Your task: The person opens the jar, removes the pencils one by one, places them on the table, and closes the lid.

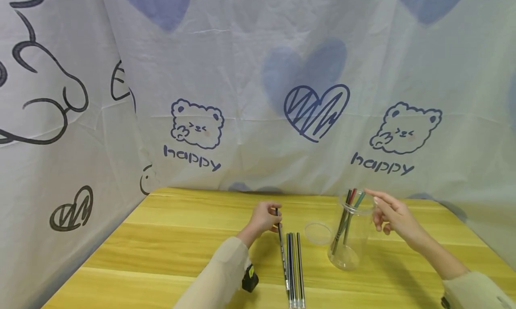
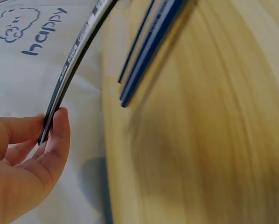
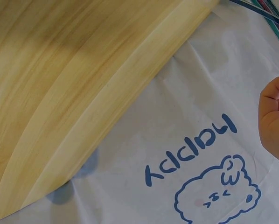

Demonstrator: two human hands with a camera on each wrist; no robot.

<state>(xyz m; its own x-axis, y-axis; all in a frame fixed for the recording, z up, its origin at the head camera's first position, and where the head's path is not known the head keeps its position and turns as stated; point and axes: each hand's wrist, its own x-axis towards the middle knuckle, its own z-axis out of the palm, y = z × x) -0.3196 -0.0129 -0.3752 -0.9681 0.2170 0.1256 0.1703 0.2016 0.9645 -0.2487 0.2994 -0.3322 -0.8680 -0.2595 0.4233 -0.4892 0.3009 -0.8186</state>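
Observation:
My left hand point(image 1: 266, 217) pinches the far end of a dark pencil point(image 1: 281, 251) between thumb and fingers. In the left wrist view silver lettering runs along that pencil point(image 2: 76, 51). Several more dark pencils point(image 1: 298, 268) lie side by side just right of it on the table. A clear jar point(image 1: 359, 242) stands upright, holding a few pencils, among them a red and a teal one point(image 1: 360, 199). Beside its rim is my right hand point(image 1: 397, 217), index finger stretched to the teal pencil's top; whether it touches is unclear. The other fingers bend loosely.
A clear round lid point(image 1: 318, 233) lies flat on the yellow wood-grain table point(image 1: 169, 242), left of the jar. Behind the table's far edge hangs a white printed cloth point(image 1: 250, 165), with another cloth point(image 1: 117, 156) along the left side.

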